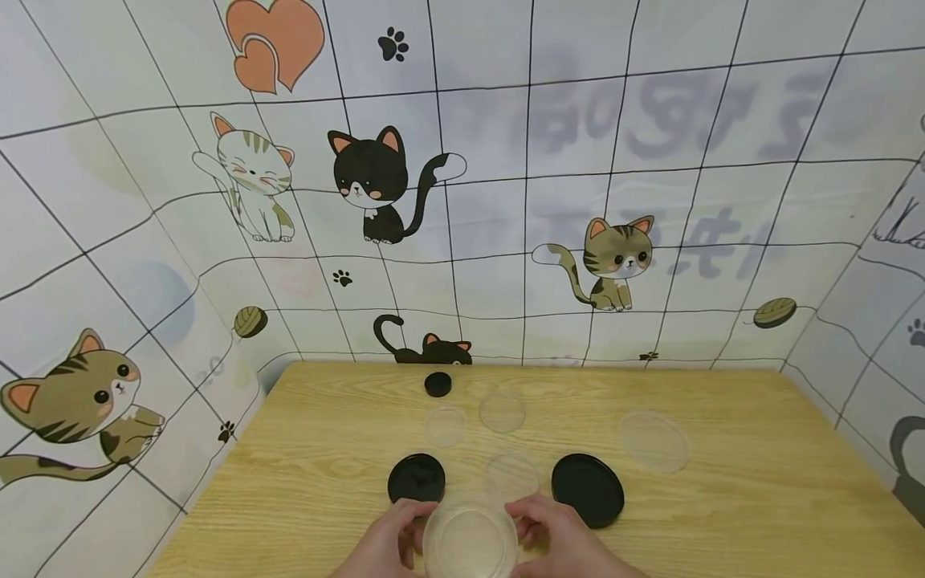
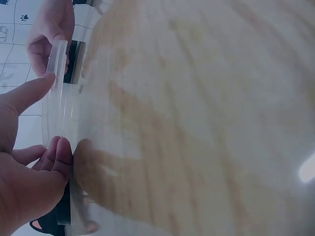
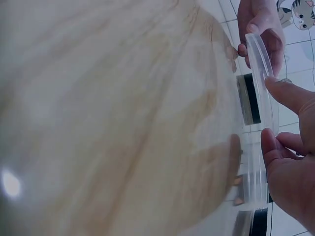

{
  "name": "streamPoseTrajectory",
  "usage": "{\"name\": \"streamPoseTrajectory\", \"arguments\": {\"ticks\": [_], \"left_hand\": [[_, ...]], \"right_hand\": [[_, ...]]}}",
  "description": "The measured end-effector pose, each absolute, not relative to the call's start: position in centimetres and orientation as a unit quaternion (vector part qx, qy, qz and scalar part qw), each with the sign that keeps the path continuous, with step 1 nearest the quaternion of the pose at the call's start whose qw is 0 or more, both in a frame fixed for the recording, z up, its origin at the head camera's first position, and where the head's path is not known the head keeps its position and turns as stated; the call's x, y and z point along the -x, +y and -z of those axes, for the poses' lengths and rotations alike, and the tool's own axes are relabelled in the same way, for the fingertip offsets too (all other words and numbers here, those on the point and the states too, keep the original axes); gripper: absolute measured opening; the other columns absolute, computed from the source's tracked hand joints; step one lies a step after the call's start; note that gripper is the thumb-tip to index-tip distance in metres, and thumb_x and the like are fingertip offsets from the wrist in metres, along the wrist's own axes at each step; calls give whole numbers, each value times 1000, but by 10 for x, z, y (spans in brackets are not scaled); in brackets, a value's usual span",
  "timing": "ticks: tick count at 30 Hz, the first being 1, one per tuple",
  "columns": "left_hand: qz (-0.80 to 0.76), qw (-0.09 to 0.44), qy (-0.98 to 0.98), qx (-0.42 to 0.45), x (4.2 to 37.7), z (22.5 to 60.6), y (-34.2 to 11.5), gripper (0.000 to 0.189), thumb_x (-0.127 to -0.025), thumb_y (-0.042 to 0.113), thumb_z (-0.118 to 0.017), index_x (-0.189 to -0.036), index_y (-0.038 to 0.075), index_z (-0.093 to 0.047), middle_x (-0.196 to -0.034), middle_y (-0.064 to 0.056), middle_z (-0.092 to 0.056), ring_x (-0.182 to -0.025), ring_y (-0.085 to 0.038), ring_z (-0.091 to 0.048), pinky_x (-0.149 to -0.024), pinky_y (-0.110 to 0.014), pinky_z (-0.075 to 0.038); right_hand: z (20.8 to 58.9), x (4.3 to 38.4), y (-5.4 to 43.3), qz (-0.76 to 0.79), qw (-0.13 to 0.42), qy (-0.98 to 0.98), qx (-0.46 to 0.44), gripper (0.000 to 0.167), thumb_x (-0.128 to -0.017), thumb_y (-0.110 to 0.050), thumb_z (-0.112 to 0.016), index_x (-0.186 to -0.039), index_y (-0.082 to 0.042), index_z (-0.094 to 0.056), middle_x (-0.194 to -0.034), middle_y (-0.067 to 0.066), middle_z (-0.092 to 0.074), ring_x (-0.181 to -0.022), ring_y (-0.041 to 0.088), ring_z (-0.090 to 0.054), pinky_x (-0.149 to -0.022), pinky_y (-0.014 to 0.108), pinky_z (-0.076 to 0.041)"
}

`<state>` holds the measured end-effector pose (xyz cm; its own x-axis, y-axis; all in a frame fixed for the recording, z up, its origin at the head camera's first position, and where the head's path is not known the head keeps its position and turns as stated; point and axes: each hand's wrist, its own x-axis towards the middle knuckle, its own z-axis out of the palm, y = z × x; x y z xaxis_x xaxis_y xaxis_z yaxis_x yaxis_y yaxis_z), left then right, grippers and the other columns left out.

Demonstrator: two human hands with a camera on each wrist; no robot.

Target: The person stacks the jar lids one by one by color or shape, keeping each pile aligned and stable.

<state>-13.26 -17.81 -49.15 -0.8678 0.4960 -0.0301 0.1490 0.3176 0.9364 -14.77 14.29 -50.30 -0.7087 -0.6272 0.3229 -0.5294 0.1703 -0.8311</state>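
A clear, round, shallow plastic lid is held up at the front of the table, between both hands. My left hand grips its left edge, thumb on one side and fingertips on the other, as the left wrist view shows. The opposite edge is pinched by my right hand in the same way; the right wrist view shows the lid standing edge-on, just above the table. Right behind the hands lie another clear round piece, a black round piece and a larger black oval piece.
Farther back on the wooden table lie a small black disc, a small clear disc and a clear round piece. A large clear oval piece lies to the right. A cat-print cloth wall rises behind.
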Motion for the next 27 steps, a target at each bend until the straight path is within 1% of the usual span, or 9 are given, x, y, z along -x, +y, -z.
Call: {"name": "streamPoseTrajectory", "arguments": {"ticks": [4,7,11,14,20,23,27], "left_hand": [[-543,148,799,-213,132,494,-180,75,-75,7,-92,-138,-8,-54,-98,-3,-52,-71,-5,-51,-62,-22,-46],[-537,138,804,-217,131,495,-180,75,-74,10,-93,-136,-8,-55,-97,-3,-52,-71,-4,-52,-63,-22,-48],[-534,141,807,-208,131,493,-180,75,-73,10,-94,-135,-8,-56,-96,-2,-52,-73,-4,-53,-65,-21,-48],[-533,143,809,-203,130,493,-179,74,-73,8,-93,-134,-10,-56,-96,-2,-51,-74,-4,-53,-66,-21,-48],[-536,150,809,-190,128,492,-179,72,-72,1,-91,-133,-11,-57,-98,-3,-50,-76,-4,-53,-67,-20,-47],[-535,149,810,-187,127,492,-178,71,-71,0,-92,-132,-12,-57,-99,-3,-50,-78,-4,-52,-67,-20,-48],[-537,146,810,-188,127,493,-178,71,-70,-2,-91,-132,-12,-57,-99,-3,-50,-80,-3,-52,-68,-20,-49]], "right_hand": [[502,148,140,511,62,772,372,60,-77,-8,-91,-125,11,-61,-101,0,-63,-86,3,-60,-75,25,-55],[499,148,138,511,84,780,351,61,-76,-7,-91,-126,10,-61,-99,-3,-62,-86,2,-59,-75,25,-55],[496,147,136,511,105,786,332,60,-75,-5,-91,-126,10,-61,-96,-6,-61,-84,3,-60,-74,25,-55],[495,146,135,513,111,786,329,59,-75,-5,-90,-125,10,-62,-95,-5,-61,-84,4,-60,-74,25,-55],[494,145,135,522,147,784,304,60,-77,-4,-89,-128,10,-60,-97,-6,-59,-86,3,-59,-77,24,-54],[494,145,136,523,153,784,298,60,-77,-5,-88,-128,9,-60,-97,-5,-59,-87,3,-59,-78,24,-53],[496,146,137,520,140,781,317,59,-79,-7,-88,-128,9,-60,-98,-7,-59,-87,3,-60,-78,24,-54]]}}
